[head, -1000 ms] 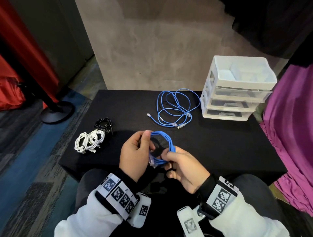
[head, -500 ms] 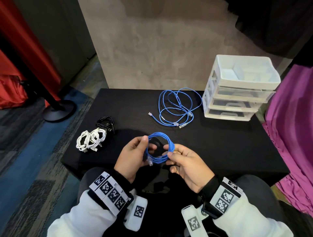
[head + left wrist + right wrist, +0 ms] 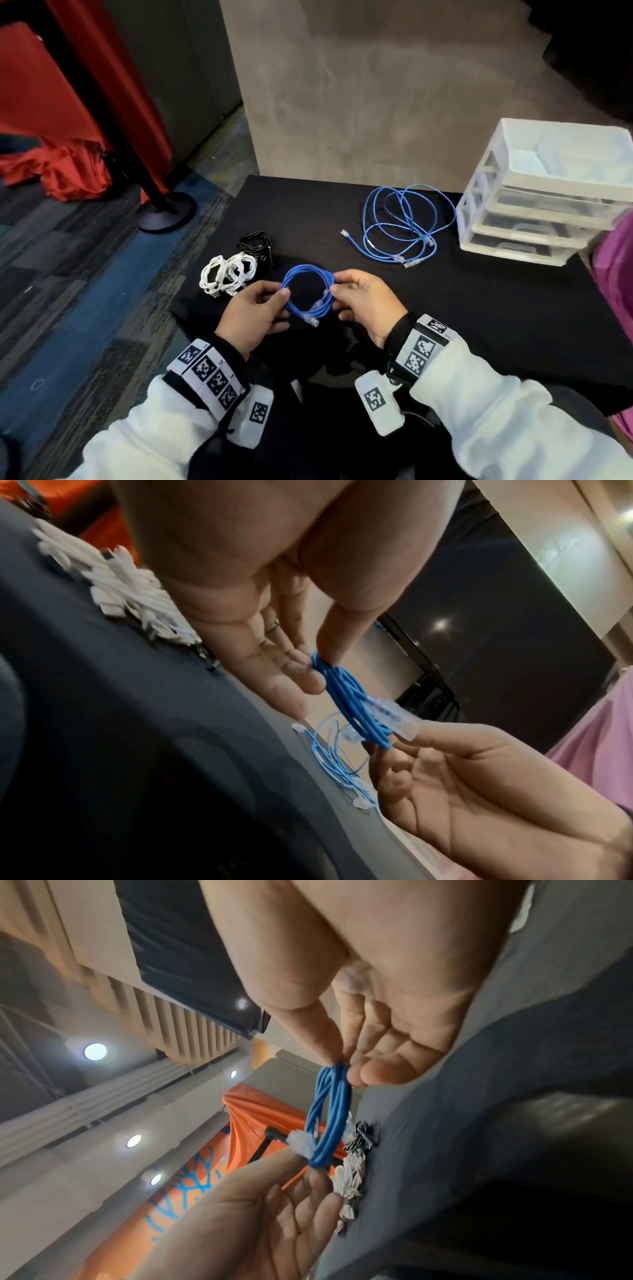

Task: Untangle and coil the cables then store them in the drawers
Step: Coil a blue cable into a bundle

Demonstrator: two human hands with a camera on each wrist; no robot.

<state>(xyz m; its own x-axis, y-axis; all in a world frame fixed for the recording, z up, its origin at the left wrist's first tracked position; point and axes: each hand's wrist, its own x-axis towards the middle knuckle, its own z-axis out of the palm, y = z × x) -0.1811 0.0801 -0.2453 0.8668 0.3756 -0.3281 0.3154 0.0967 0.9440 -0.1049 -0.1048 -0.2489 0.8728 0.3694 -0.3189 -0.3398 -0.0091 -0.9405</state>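
The left hand and right hand pinch opposite sides of a finished blue coil above the desk; white and black bundles wait, loose blue cable needs coiling, and the drawers look unfilled.

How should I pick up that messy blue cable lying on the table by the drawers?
Probably grab the loose blue cable from above, where its loops cross and bunch near the clear plugs at the front. It lies flat and spread out on the black table, so pinching that bunched part should lift most strands together. One end trails off left and will dangle.
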